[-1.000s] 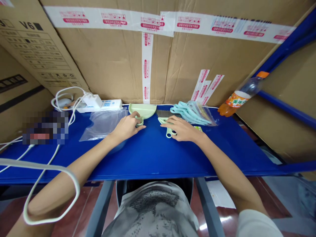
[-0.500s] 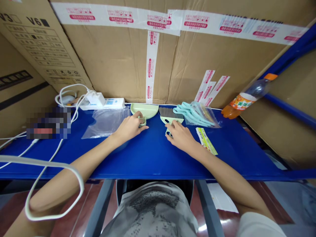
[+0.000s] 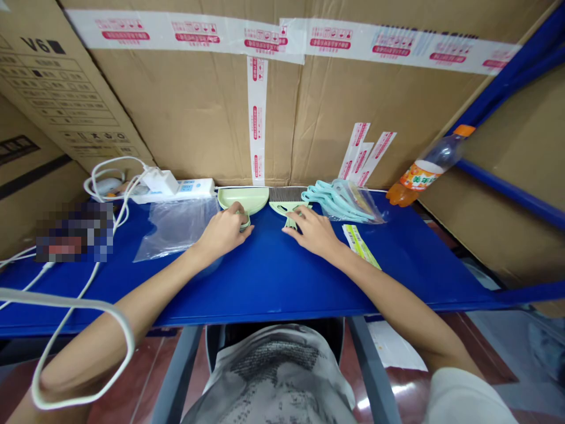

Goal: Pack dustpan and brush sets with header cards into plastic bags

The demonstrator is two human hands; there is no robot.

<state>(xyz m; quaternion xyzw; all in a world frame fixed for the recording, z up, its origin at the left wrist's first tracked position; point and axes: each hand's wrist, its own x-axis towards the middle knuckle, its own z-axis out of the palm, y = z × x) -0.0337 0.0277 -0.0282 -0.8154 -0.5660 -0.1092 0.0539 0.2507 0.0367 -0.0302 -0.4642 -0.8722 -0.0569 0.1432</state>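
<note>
A pale green dustpan (image 3: pixel 242 195) lies at the back of the blue table, its open side toward the cardboard. My left hand (image 3: pixel 223 231) has its fingers curled round the dustpan's short handle, thumb pointing right. Just to the right lies a small hand brush (image 3: pixel 282 206) with dark bristles and a pale green body, close beside the dustpan's edge. My right hand (image 3: pixel 314 231) grips the brush's handle, with the thumb and index finger on either side of it; the other fingers are partly hidden.
Behind stands a taped cardboard wall (image 3: pixel 198 106). To the left are a clear plastic bag (image 3: pixel 172 227), a power strip (image 3: pixel 198 187) and white cables. On the right lie a light-blue cord bundle (image 3: pixel 339 197), a green-yellow packet (image 3: pixel 361 246) and a leaning orange drink bottle (image 3: pixel 421 174).
The brush has moved slightly away from me and straightened, lining up beside the dustpan. My right hand moved with it. My left hand stays on the dustpan handle; the whole view has shifted.
</note>
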